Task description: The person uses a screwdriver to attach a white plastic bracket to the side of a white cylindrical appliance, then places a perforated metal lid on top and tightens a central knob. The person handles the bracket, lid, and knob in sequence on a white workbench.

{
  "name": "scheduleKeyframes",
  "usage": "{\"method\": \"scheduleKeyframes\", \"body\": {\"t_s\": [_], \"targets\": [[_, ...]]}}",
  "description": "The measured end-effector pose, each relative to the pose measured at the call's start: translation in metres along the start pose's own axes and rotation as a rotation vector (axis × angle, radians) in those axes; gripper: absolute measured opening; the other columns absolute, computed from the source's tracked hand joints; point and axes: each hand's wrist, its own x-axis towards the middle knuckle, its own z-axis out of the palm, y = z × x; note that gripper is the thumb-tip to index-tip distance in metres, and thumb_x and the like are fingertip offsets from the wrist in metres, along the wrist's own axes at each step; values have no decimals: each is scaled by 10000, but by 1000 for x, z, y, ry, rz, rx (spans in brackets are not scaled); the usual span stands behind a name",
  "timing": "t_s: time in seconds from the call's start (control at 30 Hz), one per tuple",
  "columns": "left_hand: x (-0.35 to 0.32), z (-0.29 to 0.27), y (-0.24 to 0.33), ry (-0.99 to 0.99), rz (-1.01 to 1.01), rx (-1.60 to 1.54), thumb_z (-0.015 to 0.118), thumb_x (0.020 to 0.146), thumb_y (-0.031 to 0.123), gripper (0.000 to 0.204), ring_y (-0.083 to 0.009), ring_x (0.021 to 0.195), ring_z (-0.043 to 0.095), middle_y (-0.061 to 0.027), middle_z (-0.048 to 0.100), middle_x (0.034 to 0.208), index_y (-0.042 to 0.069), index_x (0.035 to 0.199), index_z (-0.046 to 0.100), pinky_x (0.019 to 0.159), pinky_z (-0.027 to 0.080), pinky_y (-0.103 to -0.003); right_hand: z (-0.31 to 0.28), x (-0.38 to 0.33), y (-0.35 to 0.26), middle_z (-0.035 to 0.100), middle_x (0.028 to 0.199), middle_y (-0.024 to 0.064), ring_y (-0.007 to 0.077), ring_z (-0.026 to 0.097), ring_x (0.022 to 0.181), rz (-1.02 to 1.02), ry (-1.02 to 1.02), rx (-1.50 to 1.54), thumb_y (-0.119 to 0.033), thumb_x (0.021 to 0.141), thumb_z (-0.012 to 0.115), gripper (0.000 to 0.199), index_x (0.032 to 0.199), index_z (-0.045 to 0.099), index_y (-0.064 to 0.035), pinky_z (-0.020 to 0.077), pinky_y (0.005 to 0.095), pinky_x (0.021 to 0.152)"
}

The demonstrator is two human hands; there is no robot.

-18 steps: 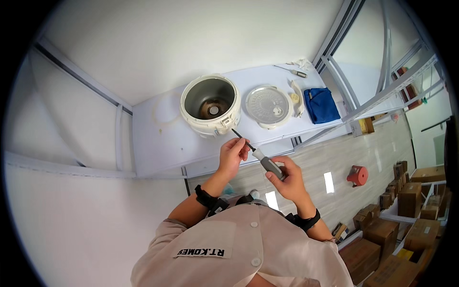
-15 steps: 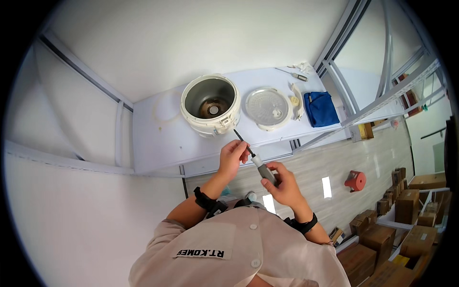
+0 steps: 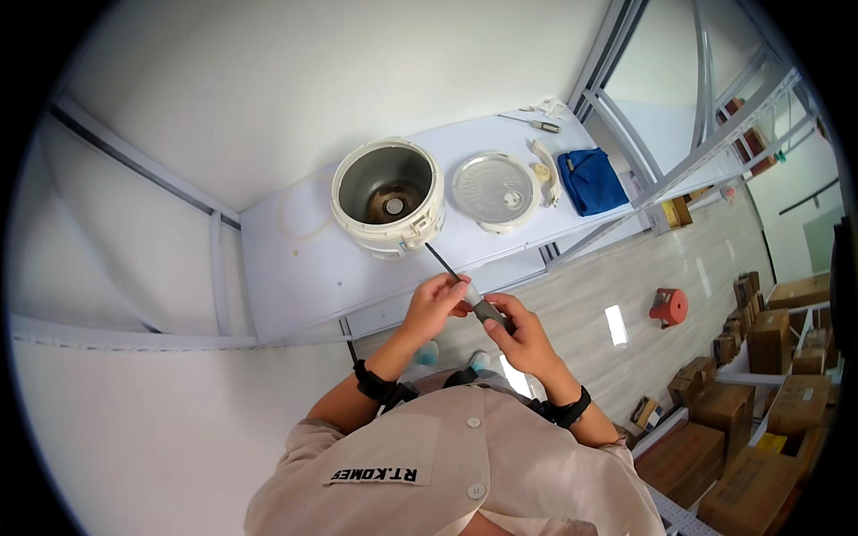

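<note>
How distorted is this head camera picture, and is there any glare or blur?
Head view: strong fisheye, black corners, the shelf frame bows near the rim; bright glare patch on the floor; the hands and screwdriver look sharp; even, soft light, faint shadows by the cooker body.

Top: a pale beige button-front shirt (image 3: pixel 447 464), short-sleeved, with white buttons down the middle.
Chest marking: a small white patch with dark lettering sat left of the buttons.
Left wrist: a black band (image 3: pixel 375 386).
Right wrist: a black band (image 3: pixel 568 411).
Hands: left hand (image 3: pixel 435 304) and right hand (image 3: pixel 523 335) were bare, ungloved.
</note>
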Motion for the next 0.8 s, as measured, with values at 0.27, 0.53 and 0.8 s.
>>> {"method": "scheduleKeyframes", "body": {"t_s": [0.27,0.53,0.8], "targets": [[1,-6,9,-64,-33,104,726,1004,247,323,-112,796,678,-47,720,936,-27,1173,695,710,566,-271,23,3,3,710,980,66,109,570,734,14,105,-5,-117,978,698,389,1342,583,-37,474,287,672],[11,-11,19,-159,-46,175,701,1018,230,319,-111,782,665,-46,719,938,-28,1206,693,713,547,-272,32,5,6,695,923,26,80,533,690,-17,220,20,-95,951,719,347,1284,642,-37,448,269,634],[21,-15,19,-194,-41,195,706,1012,226,327,-120,746,666,-53,720,909,-37,1206,693,686,548,-277,32,8,5,672,857,8,75,518,677,-12,248,32,-105,927,748,354,1265,667,-38,431,268,614]]}}
